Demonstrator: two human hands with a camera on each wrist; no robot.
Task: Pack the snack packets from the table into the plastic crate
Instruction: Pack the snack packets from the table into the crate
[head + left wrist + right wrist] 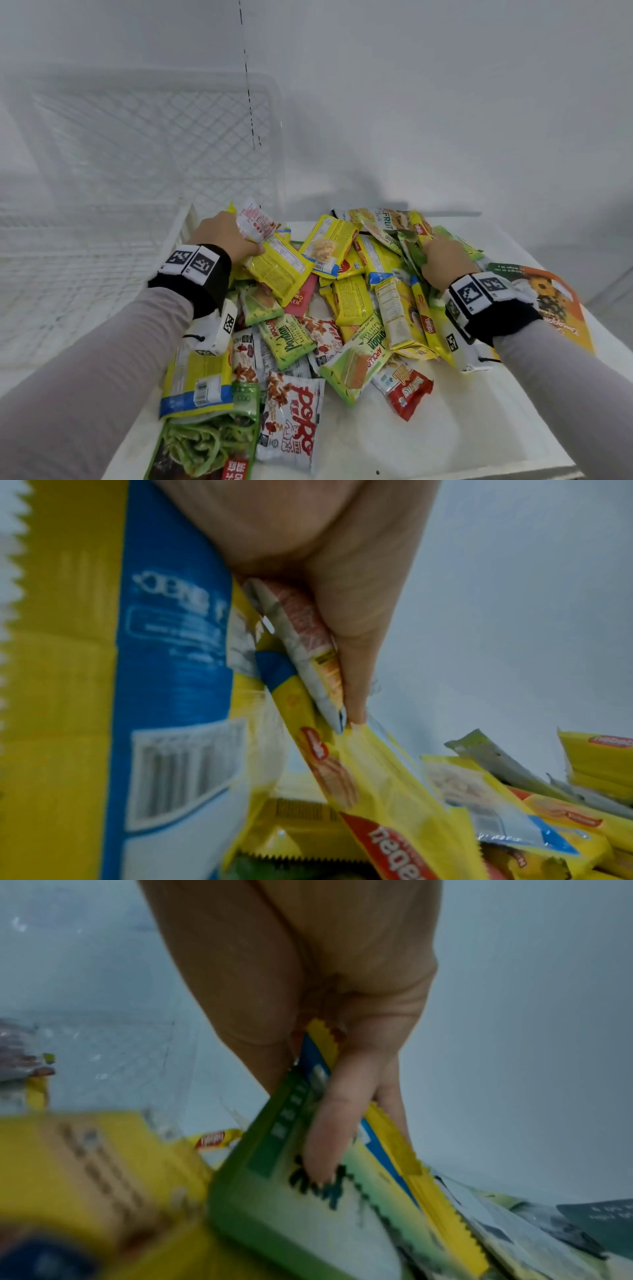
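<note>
A heap of snack packets (342,308) covers the white table (445,445). My left hand (222,236) at the heap's far left grips a yellow packet (279,267) together with a white-and-red one (255,219). The left wrist view shows the fingers (356,669) pinching those same wrappers (308,642). At the heap's right side my right hand (443,258) grips a green packet (416,253) and a yellow one. In the right wrist view its fingers (329,1123) curl over the green packet (308,1204). The white lattice crate (137,154) stands at the left, beyond the table.
A large orange packet (551,301) lies at the table's right edge. A big green vegetable packet (205,445) and a white-red "POPO" packet (291,414) sit near the front edge. White walls lie behind.
</note>
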